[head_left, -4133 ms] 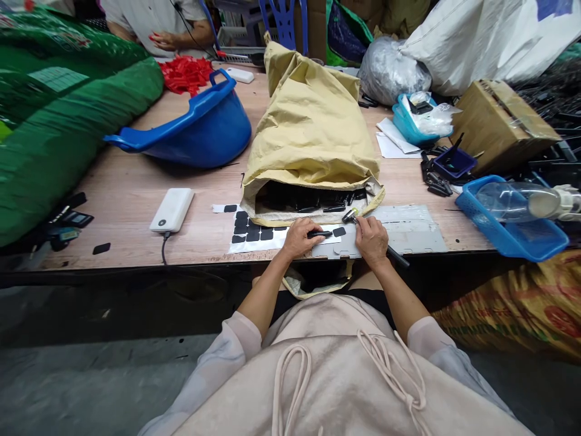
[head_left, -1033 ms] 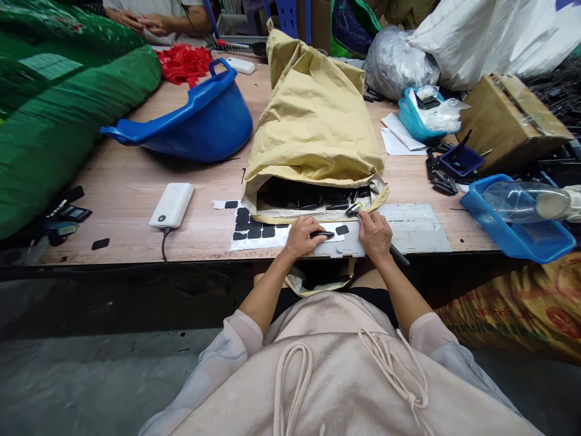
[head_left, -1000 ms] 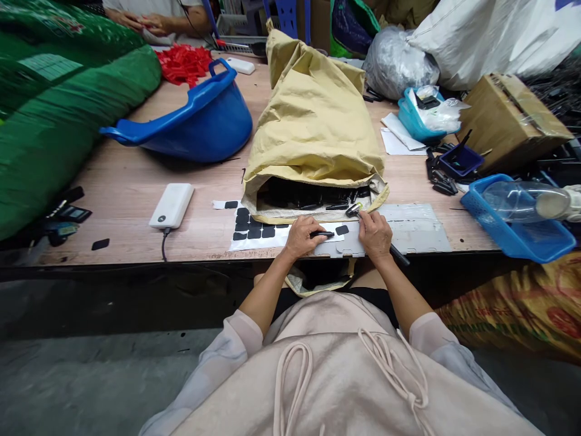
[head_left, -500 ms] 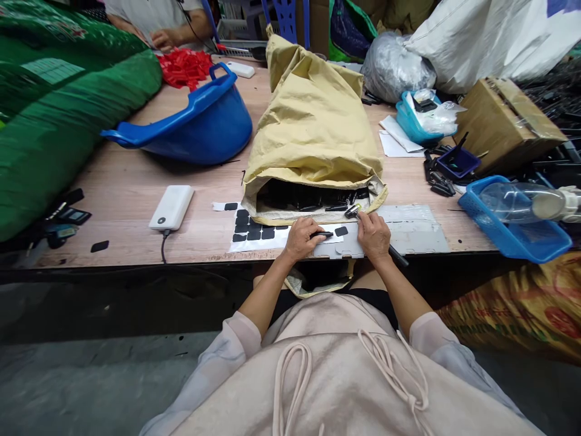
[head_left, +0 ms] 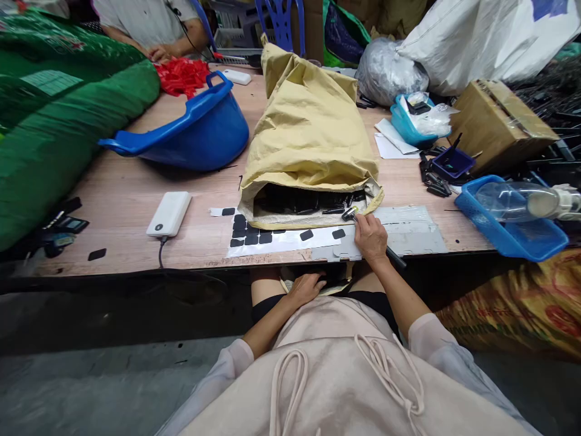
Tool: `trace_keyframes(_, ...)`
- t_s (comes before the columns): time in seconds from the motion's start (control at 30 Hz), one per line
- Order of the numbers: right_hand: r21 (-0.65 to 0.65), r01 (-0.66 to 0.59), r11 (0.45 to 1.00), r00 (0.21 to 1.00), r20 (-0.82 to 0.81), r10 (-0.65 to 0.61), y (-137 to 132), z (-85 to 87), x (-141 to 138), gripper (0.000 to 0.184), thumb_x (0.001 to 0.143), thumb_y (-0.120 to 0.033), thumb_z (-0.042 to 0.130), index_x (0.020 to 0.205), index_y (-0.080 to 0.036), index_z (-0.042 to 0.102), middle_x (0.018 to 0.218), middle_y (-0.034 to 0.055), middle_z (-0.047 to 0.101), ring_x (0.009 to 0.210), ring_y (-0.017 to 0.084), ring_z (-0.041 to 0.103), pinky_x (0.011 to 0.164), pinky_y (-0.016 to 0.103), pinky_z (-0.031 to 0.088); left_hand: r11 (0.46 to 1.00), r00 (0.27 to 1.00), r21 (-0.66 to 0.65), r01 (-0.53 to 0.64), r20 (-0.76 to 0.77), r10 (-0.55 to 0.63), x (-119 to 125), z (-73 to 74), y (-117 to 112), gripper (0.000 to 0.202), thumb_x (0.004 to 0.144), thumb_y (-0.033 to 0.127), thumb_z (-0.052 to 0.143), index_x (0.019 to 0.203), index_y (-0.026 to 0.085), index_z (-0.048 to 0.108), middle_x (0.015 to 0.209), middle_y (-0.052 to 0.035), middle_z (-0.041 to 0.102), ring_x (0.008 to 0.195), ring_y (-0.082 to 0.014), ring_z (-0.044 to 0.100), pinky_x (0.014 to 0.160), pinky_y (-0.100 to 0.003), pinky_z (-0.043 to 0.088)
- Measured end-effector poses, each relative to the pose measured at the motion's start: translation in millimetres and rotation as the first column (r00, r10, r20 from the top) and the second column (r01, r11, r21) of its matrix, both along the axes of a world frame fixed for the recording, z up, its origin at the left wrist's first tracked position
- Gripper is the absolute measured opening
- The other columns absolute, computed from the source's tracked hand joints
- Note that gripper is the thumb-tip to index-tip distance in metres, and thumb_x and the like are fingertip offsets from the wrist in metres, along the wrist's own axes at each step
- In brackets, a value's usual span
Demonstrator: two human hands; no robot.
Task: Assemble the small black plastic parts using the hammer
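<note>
My right hand point(head_left: 371, 240) rests at the table's front edge, closed round a small roller tool point(head_left: 350, 213) with a black handle. My left hand point(head_left: 307, 287) is below the table edge, over my lap, at the mouth of a bag point(head_left: 327, 287) there; its fingers are partly hidden. A white backing sheet point(head_left: 281, 239) with several black adhesive pads lies in front of me. Behind it a tan paper sack point(head_left: 311, 136) lies open toward me, with black parts inside. A grey metal plate point(head_left: 403, 227) lies under my right hand.
A white power bank point(head_left: 169, 213) with a cable lies left. A blue tub point(head_left: 195, 127), a green sack point(head_left: 59, 127), blue trays point(head_left: 508, 221), a plastic bottle point(head_left: 521, 203) and a cardboard box point(head_left: 499, 121) surround the work spot. Another person point(head_left: 154, 27) sits at the far end beside red parts point(head_left: 184, 74).
My left hand has left the sheet and dropped below the table edge to my lap, and the black piece it held is out of sight. My right hand stays on the roller.
</note>
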State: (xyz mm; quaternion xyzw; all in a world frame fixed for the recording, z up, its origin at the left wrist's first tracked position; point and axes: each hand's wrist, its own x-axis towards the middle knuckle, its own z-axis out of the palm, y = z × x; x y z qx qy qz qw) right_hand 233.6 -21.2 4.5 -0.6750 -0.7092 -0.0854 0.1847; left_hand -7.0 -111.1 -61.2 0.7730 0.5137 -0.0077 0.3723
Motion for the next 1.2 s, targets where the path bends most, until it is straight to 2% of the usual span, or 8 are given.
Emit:
trace_keyframes(0.2, 0.020, 0.010, 1.000, 0.999, 0.036, -0.011, -0.2, -0.5, -0.7, 0.034, 0.105, -0.024, 0.045, 0.127, -0.019, 0.070, 0.100, 0.0105, 0.065, 0.090, 0.024, 0.051, 0.075, 0.034, 0.036, 0.974, 0.958, 0.137, 0.178, 0.204, -0.204, 8.2, 58.0, 19.7, 0.023, 0.097, 0.029, 0.062, 0.112, 0.026, 0.079, 0.108, -0.0050, 0.079, 0.100, -0.0216, 0.073, 0.090, -0.031, 0.055)
trace_keyframes(0.27, 0.025, 0.009, 1.000, 0.999, 0.035, -0.010, 0.0, -1.0, -0.7, 0.034, 0.105, -0.024, 0.045, 0.127, -0.019, 0.070, 0.101, 0.0105, 0.066, 0.089, 0.024, 0.051, 0.074, 0.034, 0.036, 0.955, 0.953, 0.297, -0.021, 0.295, -0.071, 6.7, 80.5, 42.6, 0.021, 0.099, 0.029, 0.059, 0.103, 0.024, 0.079, 0.099, -0.0046, 0.078, 0.090, -0.0199, 0.071, 0.085, -0.030, 0.054)
trace_keyframes(0.33, 0.027, 0.007, 1.000, 0.999, 0.034, -0.008, 0.4, -1.4, -0.7, 0.033, 0.105, -0.024, 0.045, 0.127, -0.019, 0.070, 0.101, 0.0105, 0.066, 0.089, 0.024, 0.051, 0.074, 0.034, 0.036, 0.848, 0.939, 0.449, -0.282, 0.312, 0.147, 1.3, 96.2, 74.7, 0.024, 0.101, 0.026, 0.054, 0.100, 0.022, 0.077, 0.098, -0.0067, 0.075, 0.089, -0.0207, 0.069, 0.083, -0.032, 0.054)
trace_keyframes(0.43, 0.034, 0.002, 0.999, 0.999, 0.035, -0.003, 0.8, -1.7, -0.8, 0.032, 0.104, -0.023, 0.045, 0.124, -0.019, 0.070, 0.100, 0.0104, 0.066, 0.089, 0.024, 0.051, 0.075, 0.034, 0.036, 0.732, 0.925, 0.568, -0.376, 0.190, 0.328, -9.5, 107.8, 123.1, 0.021, 0.099, 0.025, 0.057, 0.099, 0.019, 0.078, 0.103, -0.0110, 0.071, 0.100, -0.0266, 0.066, 0.088, -0.037, 0.053)
trace_keyframes(0.57, 0.033, -0.004, 0.999, 0.999, 0.033, 0.003, 0.9, -0.9, -1.3, 0.032, 0.104, -0.022, 0.045, 0.124, -0.019, 0.070, 0.099, 0.0104, 0.066, 0.090, 0.024, 0.051, 0.076, 0.034, 0.037, 0.799, 0.939, 0.545, -0.254, -0.058, 0.338, -13.5, 113.3, 155.0, 0.017, 0.096, 0.025, 0.064, 0.103, 0.020, 0.079, 0.108, -0.0125, 0.070, 0.108, -0.0316, 0.063, 0.092, -0.041, 0.053)
trace_keyframes(0.77, 0.011, -0.007, 1.000, 1.000, 0.027, 0.006, 0.4, 0.9, -1.4, 0.032, 0.105, -0.023, 0.045, 0.124, -0.019, 0.070, 0.101, 0.0107, 0.066, 0.091, 0.024, 0.051, 0.076, 0.034, 0.036, 0.841, 0.938, 0.515, -0.163, -0.185, 0.295, -9.3, 117.9, 156.6, 0.015, 0.093, 0.028, 0.071, 0.106, 0.022, 0.076, 0.113, -0.0123, 0.071, 0.114, -0.0346, 0.061, 0.092, -0.044, 0.051)
trace_keyframes(1.03, 0.001, -0.006, 1.000, 0.999, 0.047, 0.006, 0.2, 1.8, -1.9, 0.034, 0.105, -0.023, 0.043, 0.126, -0.018, 0.069, 0.101, 0.0110, 0.065, 0.090, 0.024, 0.051, 0.075, 0.034, 0.036, 0.726, 0.971, 0.655, -0.211, 0.056, 0.232, -29.9, 106.2, 131.4, 0.014, 0.100, 0.026, 0.061, 0.110, 0.021, 0.068, 0.107, -0.0109, 0.073, 0.102, -0.0309, 0.060, 0.089, -0.043, 0.047)
trace_keyframes(1.2, 0.007, -0.005, 1.000, 0.999, 0.039, 0.005, -0.1, 1.0, -1.2, 0.034, 0.104, -0.024, 0.043, 0.127, -0.018, 0.068, 0.102, 0.0113, 0.065, 0.091, 0.024, 0.050, 0.076, 0.034, 0.036, 0.793, 0.958, 0.577, -0.197, 0.286, 0.030, -23.0, 78.2, 112.2, 0.016, 0.096, 0.030, 0.069, 0.110, 0.022, 0.070, 0.106, -0.0062, 0.076, 0.098, -0.0263, 0.060, 0.092, -0.041, 0.048)
